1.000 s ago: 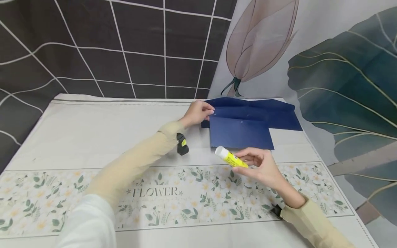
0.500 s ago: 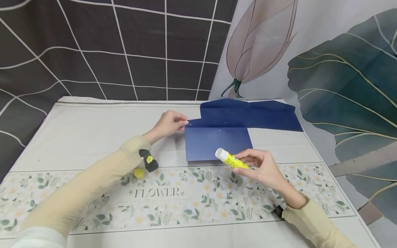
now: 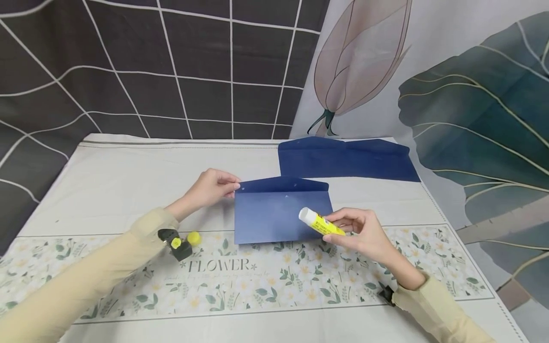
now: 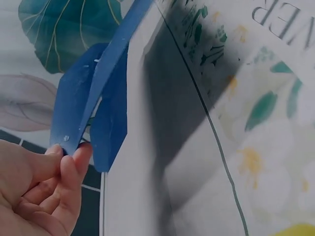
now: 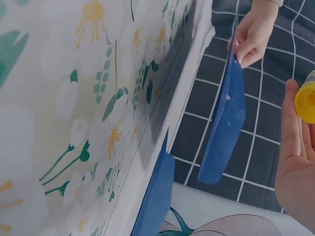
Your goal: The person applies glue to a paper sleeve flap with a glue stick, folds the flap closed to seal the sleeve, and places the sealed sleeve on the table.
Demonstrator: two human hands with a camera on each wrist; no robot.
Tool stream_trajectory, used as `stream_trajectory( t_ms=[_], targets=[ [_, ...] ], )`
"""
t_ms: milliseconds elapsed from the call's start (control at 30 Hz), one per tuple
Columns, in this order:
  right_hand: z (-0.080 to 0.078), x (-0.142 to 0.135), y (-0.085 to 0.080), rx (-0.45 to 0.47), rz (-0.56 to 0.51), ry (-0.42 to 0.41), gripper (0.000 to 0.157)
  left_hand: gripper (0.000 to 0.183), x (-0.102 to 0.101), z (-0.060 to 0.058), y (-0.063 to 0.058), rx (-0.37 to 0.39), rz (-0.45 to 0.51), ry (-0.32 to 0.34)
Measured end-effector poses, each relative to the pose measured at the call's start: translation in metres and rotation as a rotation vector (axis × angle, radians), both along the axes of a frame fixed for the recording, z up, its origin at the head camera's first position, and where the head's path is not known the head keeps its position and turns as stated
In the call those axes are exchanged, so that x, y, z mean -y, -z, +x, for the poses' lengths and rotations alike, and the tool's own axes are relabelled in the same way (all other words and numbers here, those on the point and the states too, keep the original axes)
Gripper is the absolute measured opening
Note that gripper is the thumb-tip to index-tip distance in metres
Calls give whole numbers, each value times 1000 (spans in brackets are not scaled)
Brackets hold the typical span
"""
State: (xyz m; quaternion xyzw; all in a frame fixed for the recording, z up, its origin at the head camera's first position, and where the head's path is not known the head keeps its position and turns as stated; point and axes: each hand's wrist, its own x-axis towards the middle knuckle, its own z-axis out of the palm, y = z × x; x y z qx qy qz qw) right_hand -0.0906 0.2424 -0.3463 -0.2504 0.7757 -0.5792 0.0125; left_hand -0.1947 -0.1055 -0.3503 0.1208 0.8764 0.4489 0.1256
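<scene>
A navy blue envelope (image 3: pixel 279 216) with its flap up is above the table near the middle of the head view. My left hand (image 3: pixel 210 188) pinches its upper left corner between thumb and fingers; the left wrist view shows this hand (image 4: pixel 49 184) and the lifted envelope (image 4: pixel 74 105) close up. In my right hand (image 3: pixel 362 233) is a yellow glue stick (image 3: pixel 324 224), its white end tilted up toward the left, in front of the envelope's lower right part. Its yellow base (image 5: pixel 306 103) shows at the right wrist view's edge.
More dark blue envelopes (image 3: pixel 351 159) lie side by side at the table's back right, their flaps up. A round yellow cap (image 3: pixel 194 238) lies near the left forearm. A patterned cloth (image 3: pixel 128 166) covers the table, with curtains hanging behind it.
My left hand has drawn the envelope leftward and nearer, away from the others at the back. The right hand with the glue stick has stayed nearly still. The yellow cap has come into view.
</scene>
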Motion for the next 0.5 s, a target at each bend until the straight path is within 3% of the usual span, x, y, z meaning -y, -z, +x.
stream_trajectory(
  t_ms=[333,500],
  targets=[
    [2,1,6,21,82,-2,28,21,8,11,13,72,-10,79],
    [2,0,8,41,118,2,28,22,6,16,20,99,-13,85]
  ],
)
